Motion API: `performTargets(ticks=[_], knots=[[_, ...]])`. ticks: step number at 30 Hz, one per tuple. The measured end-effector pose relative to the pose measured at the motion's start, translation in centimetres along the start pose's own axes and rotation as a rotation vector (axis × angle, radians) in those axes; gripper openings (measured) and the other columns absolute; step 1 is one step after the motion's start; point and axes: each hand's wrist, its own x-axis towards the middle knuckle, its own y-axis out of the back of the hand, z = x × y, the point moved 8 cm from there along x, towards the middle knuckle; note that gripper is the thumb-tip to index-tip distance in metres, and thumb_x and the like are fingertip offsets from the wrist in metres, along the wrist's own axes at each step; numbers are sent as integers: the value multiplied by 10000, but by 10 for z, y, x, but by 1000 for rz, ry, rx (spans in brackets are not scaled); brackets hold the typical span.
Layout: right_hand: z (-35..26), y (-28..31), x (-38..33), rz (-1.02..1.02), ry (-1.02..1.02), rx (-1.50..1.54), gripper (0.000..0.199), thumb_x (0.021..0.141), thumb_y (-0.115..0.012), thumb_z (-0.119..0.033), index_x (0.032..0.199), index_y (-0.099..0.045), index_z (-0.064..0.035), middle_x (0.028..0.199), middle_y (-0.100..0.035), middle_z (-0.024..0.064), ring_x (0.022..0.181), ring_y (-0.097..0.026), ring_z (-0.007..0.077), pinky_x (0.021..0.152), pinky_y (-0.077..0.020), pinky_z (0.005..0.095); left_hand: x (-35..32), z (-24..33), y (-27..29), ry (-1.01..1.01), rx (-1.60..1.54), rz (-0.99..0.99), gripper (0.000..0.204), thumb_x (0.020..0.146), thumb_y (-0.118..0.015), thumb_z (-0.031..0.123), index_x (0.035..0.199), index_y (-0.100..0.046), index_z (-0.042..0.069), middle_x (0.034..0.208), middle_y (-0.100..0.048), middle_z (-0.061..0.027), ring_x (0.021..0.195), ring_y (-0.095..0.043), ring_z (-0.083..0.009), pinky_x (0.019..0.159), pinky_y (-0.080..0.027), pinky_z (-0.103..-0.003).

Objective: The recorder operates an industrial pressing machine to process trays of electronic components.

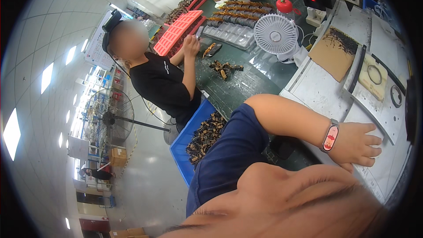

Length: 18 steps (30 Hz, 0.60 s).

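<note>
Resting flat with fingers spread, my left hand [358, 144] lies palm down on the pale metal work plate [321, 89] at the right, gripping nothing; a wrist band [330, 135] with a pink face sits just behind it. I see only this one hand of mine, so where the right one is I cannot tell; a big blurred skin-coloured shape fills the near edge and hides whatever lies below it. Just beyond the fingers a dark ring [395, 95] lies on the plate, and another ring [374, 74] sits on a cream square pad. Farther off a brown cardboard sheet [334, 52] carries a heap of dark wire bits. A white desk fan [276, 35] stands beside it. To the left a blue bin [187, 137] holds brown parts, and a co-worker's hands [191, 44] work near orange trays [178, 31]. A white wall sign [94, 48] is too blurred to make out.
</note>
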Motion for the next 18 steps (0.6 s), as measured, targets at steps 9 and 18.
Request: performTargets(ticks=[9,18], knots=[[-1,0,5,11,-1,2,369,809,-664,-287,1155,-605,-176,1228,-561,67,1190,-501,247,1060,-248,383,0,0,-2,3,8,-7,539,793,-643,486,1196,-578,134,1309,-542,-113,1265,-463,-323,1020,-343,-562],[-2,-1,4,33,-9,-17,367,796,-673,-278,1144,-614,-175,1213,-565,71,1178,-508,247,1063,-241,384,1,-1,-1,0,0,-20,545,787,-650,488,1198,-578,138,1302,-544,-113,1257,-465,-322,1016,-348,-555]])
